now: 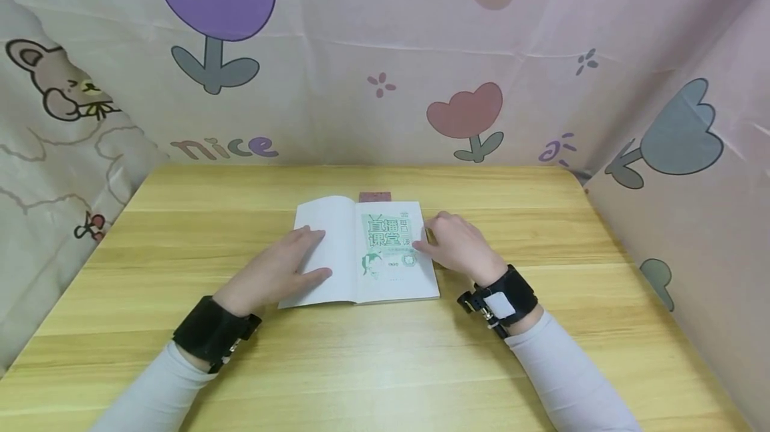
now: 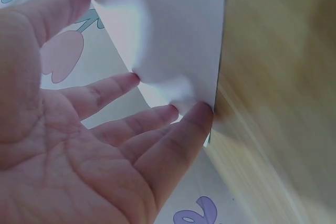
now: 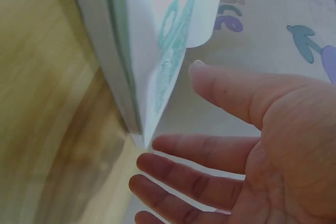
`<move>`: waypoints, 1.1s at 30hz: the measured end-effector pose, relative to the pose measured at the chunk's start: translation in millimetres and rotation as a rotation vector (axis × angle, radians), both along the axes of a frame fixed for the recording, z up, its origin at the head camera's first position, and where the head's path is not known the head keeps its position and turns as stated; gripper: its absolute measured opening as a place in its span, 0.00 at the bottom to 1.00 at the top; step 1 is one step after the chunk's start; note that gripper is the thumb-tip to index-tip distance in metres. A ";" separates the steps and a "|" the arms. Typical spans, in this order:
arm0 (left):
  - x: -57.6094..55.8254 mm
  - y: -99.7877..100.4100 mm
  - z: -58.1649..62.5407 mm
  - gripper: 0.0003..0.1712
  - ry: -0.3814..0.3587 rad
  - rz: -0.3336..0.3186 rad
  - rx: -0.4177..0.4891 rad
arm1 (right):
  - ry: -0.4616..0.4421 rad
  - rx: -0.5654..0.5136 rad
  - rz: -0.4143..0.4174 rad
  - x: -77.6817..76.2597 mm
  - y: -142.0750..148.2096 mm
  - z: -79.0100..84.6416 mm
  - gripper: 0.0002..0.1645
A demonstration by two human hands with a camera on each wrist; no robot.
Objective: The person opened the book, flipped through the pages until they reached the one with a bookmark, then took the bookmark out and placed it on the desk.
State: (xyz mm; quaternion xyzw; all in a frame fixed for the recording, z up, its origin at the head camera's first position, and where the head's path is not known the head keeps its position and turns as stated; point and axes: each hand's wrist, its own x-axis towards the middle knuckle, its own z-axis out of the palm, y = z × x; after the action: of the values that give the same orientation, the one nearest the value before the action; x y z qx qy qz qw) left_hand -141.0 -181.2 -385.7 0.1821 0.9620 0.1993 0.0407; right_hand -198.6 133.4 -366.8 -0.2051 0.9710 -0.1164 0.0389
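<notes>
An open book lies on the wooden table, its right page printed with green Chinese characters and a small drawing. The left side is a blank white sheet, slightly bowed. My left hand rests on this blank sheet, fingers spread and thumb apart; in the left wrist view its fingertips touch the white paper. At the book's right edge, my right hand has its thumb over the printed page's border. The right wrist view shows its fingers fairly straight beside the page corner, nothing pinched.
A small dark red piece pokes out from behind the book's top edge. Printed cloth hangs behind the table and along both sides. Black bands with small cameras are strapped round both wrists.
</notes>
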 end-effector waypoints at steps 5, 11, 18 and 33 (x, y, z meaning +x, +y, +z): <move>0.5 0.5 -1.2 0.45 0.002 0.003 -0.008 | -0.029 -0.009 -0.021 -1.5 -0.1 -3.9 0.18; 1.8 3.4 -0.3 0.45 0.000 0.007 -0.007 | -0.029 -0.024 -0.019 -0.2 1.5 -7.0 0.17; 4.0 7.1 0.6 0.45 0.008 0.018 -0.021 | -0.024 -0.033 -0.031 1.2 3.1 -8.9 0.16; 4.6 4.2 1.9 0.44 0.020 0.017 -0.023 | 0.031 -0.083 -0.042 0.8 -3.0 -7.3 0.15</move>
State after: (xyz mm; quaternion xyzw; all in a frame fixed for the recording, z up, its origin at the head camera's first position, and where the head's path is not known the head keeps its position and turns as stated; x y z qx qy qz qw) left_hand -136.3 -177.0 -383.8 0.1755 0.9661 0.1869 0.0314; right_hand -197.8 130.4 -374.1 -0.1881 0.9699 -0.1542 0.0126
